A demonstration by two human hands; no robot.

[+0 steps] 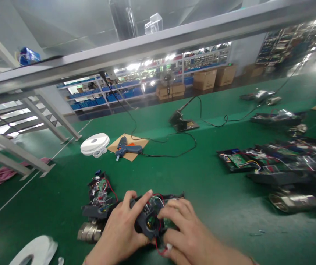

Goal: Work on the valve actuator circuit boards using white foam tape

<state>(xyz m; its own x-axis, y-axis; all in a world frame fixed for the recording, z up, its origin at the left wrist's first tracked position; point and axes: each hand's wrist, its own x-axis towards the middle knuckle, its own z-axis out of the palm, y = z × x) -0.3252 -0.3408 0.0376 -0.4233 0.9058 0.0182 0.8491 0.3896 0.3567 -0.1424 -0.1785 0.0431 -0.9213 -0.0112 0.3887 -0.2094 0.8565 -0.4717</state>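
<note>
Gripping dark casing (146, 229) in left hand (123, 223); pinching white plug (169, 246) on red wire (158, 249) in right hand (187, 228), beside casing.

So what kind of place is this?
Probably a factory or workshop where electronic things get put together. There's a row of opened gadgets with wires and circuit boards, a glue gun on the green bench, and shelves behind.

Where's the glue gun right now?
Head view, left of centre: the glue gun lies on the brown sheet, just right of the white reels.
</note>
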